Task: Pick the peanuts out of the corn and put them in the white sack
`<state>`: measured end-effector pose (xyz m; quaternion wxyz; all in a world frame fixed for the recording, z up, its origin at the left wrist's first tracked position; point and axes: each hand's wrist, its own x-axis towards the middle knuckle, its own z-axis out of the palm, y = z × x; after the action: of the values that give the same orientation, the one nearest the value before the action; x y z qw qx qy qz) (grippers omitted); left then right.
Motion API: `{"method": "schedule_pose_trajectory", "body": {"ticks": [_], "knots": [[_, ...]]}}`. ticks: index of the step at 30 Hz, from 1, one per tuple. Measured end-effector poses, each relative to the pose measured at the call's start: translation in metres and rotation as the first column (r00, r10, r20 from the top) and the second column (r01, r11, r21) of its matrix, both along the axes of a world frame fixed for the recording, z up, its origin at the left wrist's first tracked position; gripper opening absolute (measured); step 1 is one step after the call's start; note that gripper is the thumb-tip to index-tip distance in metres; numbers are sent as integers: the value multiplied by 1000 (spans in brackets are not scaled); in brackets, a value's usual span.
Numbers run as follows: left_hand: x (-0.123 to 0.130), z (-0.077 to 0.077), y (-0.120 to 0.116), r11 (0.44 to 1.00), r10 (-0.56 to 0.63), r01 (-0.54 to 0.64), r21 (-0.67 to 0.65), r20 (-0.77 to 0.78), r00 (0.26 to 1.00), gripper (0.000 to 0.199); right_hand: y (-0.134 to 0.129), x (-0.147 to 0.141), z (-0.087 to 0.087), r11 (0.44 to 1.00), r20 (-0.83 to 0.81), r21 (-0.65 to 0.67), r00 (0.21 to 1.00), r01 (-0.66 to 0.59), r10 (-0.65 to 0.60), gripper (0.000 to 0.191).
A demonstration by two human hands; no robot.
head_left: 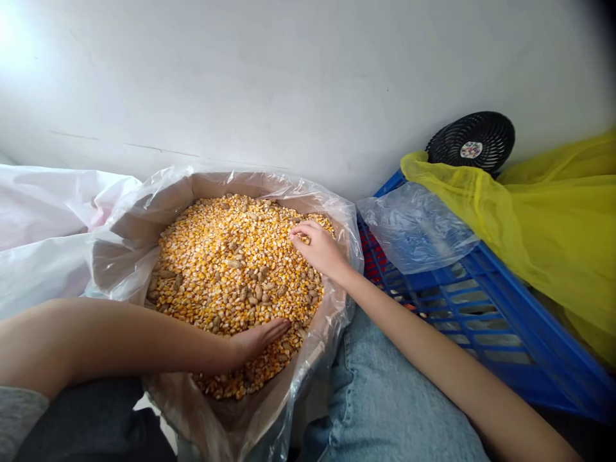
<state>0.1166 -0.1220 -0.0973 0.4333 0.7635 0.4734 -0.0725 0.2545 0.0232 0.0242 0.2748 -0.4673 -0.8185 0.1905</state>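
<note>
Resting my flat, open left hand (pixel 255 341) at six o'clock and loosely curled right hand (pixel 318 247) at three on golden corn kernels (pixel 216 256).

A blue plastic crate (pixel 500 327) is sitting just beyond the right hand (pixel 317 247), carrying a crumpled clear plastic bag (pixel 414 228), a yellow plastic bag (pixel 539 212) and a small black fan (pixel 471 144).

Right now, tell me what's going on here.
A person has both bare hands on dried corn kernels mixed with peanuts in the shell, heaped in a plastic-lined box. The left hand lies flat on the near side of the heap, and the right hand rests its fingers on the far side. To the right, a blue plastic crate sits under a yellow plastic bag, with a small black fan behind it.
</note>
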Motion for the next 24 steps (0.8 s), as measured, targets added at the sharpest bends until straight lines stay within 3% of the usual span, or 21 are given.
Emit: {"method": "schedule_pose_trajectory", "body": {"ticks": [4,9,16,20,24], "knots": [[-9,12,27,952,-146,154,264,-47,988,56,1,9,3,999,-36,-4,999,38,-38,16],[-29,35,74,820,-434,394,415,2,901,68,1,14,2,999,-34,12,998,44,-44,16],[-57,65,127,632,-501,444,635,-103,859,51,3,11,-3,999,-3,-4,999,44,-44,16],[-66,75,147,584,-458,423,693,-149,876,44,3,5,-4,999,41,-36,998,38,-37,16],[-74,76,163,516,-411,411,751,-204,889,52,0,0,-9,997,108,-71,994,0,8,15]]}}
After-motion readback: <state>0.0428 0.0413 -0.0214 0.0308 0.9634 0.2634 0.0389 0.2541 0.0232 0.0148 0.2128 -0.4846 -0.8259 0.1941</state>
